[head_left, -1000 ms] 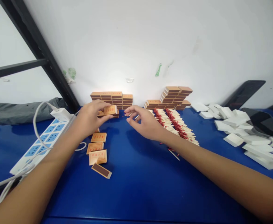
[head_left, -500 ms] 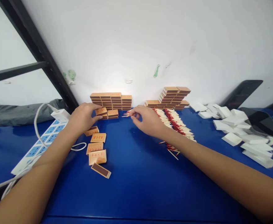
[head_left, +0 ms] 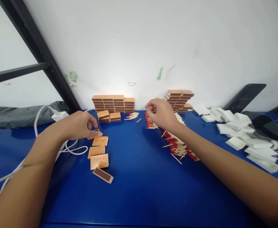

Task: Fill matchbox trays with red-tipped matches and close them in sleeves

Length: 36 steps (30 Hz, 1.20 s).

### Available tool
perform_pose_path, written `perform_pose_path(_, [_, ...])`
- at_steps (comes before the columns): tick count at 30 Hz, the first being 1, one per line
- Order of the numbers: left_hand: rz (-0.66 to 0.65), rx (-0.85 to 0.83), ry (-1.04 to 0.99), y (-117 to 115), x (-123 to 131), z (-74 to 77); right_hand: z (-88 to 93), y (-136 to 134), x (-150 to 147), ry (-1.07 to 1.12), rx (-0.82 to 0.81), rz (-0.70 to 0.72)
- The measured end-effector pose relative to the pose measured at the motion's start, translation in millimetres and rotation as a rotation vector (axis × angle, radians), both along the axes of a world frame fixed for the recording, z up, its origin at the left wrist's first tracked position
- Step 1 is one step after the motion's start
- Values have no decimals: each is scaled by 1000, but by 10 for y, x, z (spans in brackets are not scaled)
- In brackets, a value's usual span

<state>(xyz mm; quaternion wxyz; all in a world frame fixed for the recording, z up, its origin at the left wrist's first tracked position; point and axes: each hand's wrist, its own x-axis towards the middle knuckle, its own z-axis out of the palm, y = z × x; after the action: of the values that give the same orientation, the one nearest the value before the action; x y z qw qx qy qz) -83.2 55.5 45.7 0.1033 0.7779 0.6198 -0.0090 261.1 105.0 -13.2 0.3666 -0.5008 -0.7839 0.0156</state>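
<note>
Head cam: left hand (head_left: 78, 125) is at a box (head_left: 90, 138) topping the loose row on the left of the table (head_left: 134, 193), can't tell if it's actually clamped on. Right hand (head_left: 163, 114) is by the matches (head_left: 150, 123), fingers curled, can't tell if anything's pinched. Looks like box-grabbing; next move probably wants a snug pinch without bumping the neighbouring box (head_left: 100, 141).

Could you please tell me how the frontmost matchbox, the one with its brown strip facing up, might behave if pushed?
The matchbox would probably slide rather than roll, given its flat faces. It might tip over, since its narrow side faces up. Its straight edges suggest it is fairly stiff.
</note>
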Motion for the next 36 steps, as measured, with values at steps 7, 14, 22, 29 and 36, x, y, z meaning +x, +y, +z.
perform_pose_path(7, [-49,-51,-50,-5,43,-20,264,114,329,40,8,-110])
perform_pose_path(14, [-60,-23,-128,-8,114,-37,329,234,628,-136,-52,-5])
perform_pose_path(22, [-102,3,-144,28,141,-126,800,-23,812,-87,-62,-71])
perform_pose_path(29, [-137,27,-133,38,160,-132,772,-288,1487,-177,-183,-172])
perform_pose_path(36, [-210,102,-169,54,194,-183,91,-220,2484,-259,-188,-439])
